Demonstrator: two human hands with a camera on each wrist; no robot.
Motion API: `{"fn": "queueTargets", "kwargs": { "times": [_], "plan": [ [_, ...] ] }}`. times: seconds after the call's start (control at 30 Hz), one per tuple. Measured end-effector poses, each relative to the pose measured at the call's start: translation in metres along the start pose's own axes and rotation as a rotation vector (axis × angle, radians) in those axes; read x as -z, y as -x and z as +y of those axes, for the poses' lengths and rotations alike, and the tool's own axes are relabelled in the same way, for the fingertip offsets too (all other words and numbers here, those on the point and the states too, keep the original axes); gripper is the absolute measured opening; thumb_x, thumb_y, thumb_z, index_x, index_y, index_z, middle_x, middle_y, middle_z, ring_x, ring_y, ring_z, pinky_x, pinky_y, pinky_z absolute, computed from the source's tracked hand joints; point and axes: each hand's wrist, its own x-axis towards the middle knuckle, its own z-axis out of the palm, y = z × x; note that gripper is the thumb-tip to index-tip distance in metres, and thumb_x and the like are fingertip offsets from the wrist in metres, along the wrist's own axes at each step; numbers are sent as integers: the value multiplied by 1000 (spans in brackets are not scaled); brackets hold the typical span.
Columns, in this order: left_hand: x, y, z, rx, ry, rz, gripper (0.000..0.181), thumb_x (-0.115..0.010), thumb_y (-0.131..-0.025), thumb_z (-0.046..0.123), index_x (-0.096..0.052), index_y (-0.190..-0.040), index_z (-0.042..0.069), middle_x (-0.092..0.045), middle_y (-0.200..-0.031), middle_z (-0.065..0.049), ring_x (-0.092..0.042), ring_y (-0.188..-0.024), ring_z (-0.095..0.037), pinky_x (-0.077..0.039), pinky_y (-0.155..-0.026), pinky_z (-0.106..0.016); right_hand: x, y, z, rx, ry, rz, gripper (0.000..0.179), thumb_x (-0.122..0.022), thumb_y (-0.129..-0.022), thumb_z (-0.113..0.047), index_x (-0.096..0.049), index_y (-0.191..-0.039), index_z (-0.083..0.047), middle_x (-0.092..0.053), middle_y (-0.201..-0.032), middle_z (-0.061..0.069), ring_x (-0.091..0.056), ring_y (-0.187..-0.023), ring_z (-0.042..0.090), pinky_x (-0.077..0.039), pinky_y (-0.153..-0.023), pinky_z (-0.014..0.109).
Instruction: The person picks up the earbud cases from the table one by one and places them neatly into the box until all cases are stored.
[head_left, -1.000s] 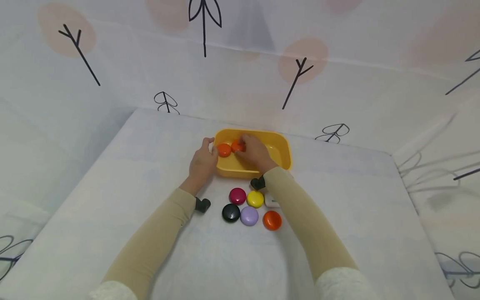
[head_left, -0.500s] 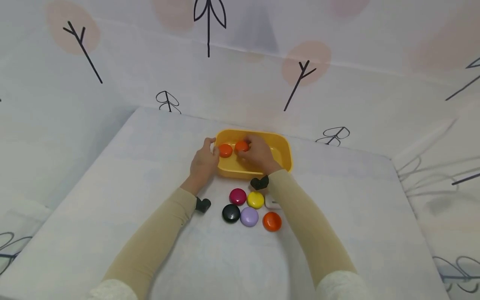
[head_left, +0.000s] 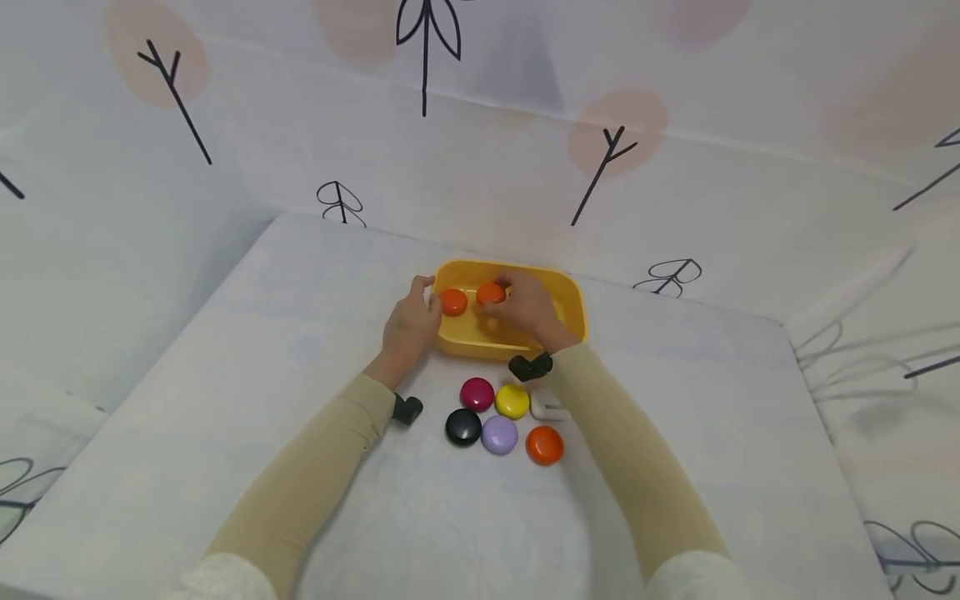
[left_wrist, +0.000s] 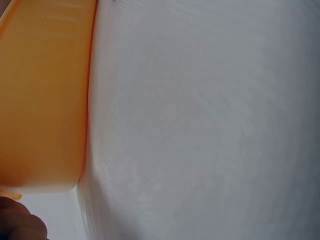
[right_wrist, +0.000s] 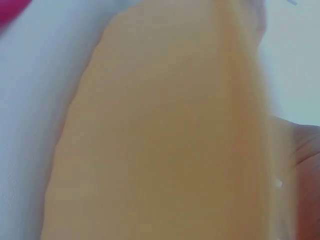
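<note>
A yellow plastic tray (head_left: 487, 348) stands toward the back of the table. My left hand (head_left: 408, 327) grips its left end, thumb and forefinger at the rim; in the left wrist view, curled fingers (left_wrist: 21, 222) show beyond the tray's outer wall (left_wrist: 42, 100). Inside the tray my right hand (head_left: 528, 307) pinches a glossy orange round disc (head_left: 490, 294) between thumb and fingers. Another orange disc (head_left: 453, 302) lies at the tray's left end, apart from the pinched one. The tray wall (right_wrist: 150, 130) fills most of the blurred right wrist view.
In front of the tray lie several glossy discs: crimson (head_left: 477, 394), yellow (head_left: 512, 401), black (head_left: 463, 427), lilac (head_left: 499, 435) and orange-red (head_left: 544, 445). A white object (head_left: 546, 406) is partly hidden by the right sleeve. Printed cloth (head_left: 480, 183) rises behind the table.
My right hand has moved a little to the right with the pinched orange disc, widening the gap to the other orange disc. The left hand stays at the tray's left end.
</note>
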Motion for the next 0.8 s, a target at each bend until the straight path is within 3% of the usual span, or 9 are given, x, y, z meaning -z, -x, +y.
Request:
{"fn": "queueTargets", "kwargs": {
  "times": [0.2, 0.47, 0.8],
  "plan": [
    [-2, 0, -1, -6, -8, -3, 43, -31, -88, 37, -33, -129, 25, -44, -53, -4, -42, -44, -20, -32, -41, -26, 15, 18, -4, 25, -9, 18, 48, -67, -70, -35, -55, -112, -14, -55, -104, -1, -47, -92, 18, -43, -79, 30],
    [-3, 0, -2, 4, 2, 1, 43, -32, -88, 38, -32, -129, 25, -45, -54, -4, -44, -45, -20, -33, -40, -26, 28, 47, -12, 123, -16, 72, 45, -66, -69, -29, -56, -109, -12, -54, -106, 1, -50, -96, 24, -43, -81, 32],
    [-3, 1, -1, 0, 4, 2, 43, -32, -88, 37, -33, -128, 24, -44, -55, -5, -43, -46, -21, -32, -41, -26, 22, 92, -20, 193, -24, 62, 41, -66, -71, -29, -56, -109, -17, -54, -106, -4, -49, -93, 16, -43, -79, 30]
  ]
}}
